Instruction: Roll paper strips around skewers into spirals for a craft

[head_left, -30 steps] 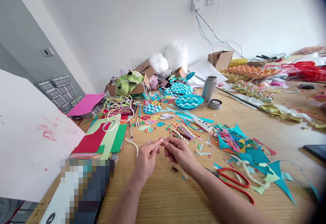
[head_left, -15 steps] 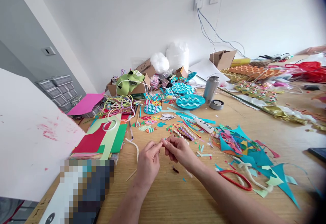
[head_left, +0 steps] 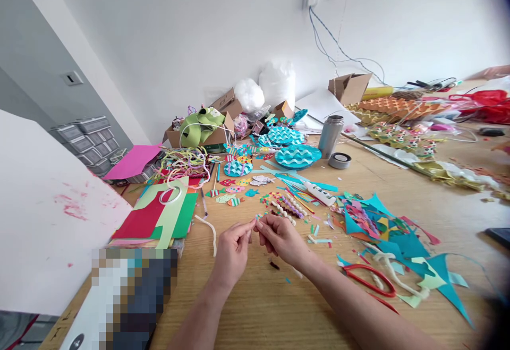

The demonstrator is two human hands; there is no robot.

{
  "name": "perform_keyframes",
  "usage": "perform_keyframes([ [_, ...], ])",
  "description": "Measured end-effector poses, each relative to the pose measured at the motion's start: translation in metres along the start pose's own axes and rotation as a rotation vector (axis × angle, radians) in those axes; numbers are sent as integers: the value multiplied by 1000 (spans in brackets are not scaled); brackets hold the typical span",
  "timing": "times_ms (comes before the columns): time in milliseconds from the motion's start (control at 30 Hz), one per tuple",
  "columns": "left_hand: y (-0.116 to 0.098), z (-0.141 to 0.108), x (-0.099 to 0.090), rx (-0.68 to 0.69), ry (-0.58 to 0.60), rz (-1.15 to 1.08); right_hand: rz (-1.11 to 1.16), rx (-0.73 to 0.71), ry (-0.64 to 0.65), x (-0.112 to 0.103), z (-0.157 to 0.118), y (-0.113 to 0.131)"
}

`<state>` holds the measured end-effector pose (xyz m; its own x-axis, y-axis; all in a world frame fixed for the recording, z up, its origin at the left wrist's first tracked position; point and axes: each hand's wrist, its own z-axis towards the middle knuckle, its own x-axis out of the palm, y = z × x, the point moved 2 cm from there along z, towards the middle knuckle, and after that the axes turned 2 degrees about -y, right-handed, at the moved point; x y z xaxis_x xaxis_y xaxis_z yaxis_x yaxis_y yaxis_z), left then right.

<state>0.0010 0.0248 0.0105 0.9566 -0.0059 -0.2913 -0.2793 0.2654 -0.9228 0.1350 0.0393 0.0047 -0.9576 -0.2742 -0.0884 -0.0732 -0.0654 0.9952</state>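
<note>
My left hand (head_left: 232, 252) and my right hand (head_left: 282, 239) meet fingertip to fingertip above the wooden table (head_left: 255, 318). Both are closed in a pinch; a tiny bit of blue shows near the tips, but what they hold is too small to make out. Left of my left hand lies a white fuzzy strand (head_left: 207, 228). Just beyond my fingers are twisted fuzzy strands (head_left: 294, 207) and small coloured paper bits. Paper fish cutouts (head_left: 235, 189) rest farther back. A dark brown snippet (head_left: 274, 266) sits below my right hand.
Red-handled scissors (head_left: 368, 280) lie at right beside blue paper scraps (head_left: 402, 249). Behind stand a white glue tube (head_left: 322, 194), a metal flask (head_left: 330, 137), its lid (head_left: 340, 160) and blue wavy paper discs (head_left: 297, 158). Coloured sheets (head_left: 185, 214) are stacked at left.
My hands stay pinched together with only a slight shift at the fingertips. The view has tilted a little, and more of the scissors' red handles shows.
</note>
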Motion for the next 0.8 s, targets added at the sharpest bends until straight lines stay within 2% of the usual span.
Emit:
perform_keyframes([
  [167, 5, -1, 3, -339, 55, -360, -43, -62, -26, -1, -1, -1],
  [267, 6, -2, 3, -459, 86, -449, -75, -90, -25, -2, -2, -2],
  [467, 4, -2, 1, -468, 13, -441, -37, -64, 28, 1, -5, 1],
  [667, 3, -1, -2, -462, -55, -431, 198, 29, 145, 3, -6, 4],
  [800, 4, -2, -2, -424, -55, -397, 209, 57, 132, 3, -6, 5],
])
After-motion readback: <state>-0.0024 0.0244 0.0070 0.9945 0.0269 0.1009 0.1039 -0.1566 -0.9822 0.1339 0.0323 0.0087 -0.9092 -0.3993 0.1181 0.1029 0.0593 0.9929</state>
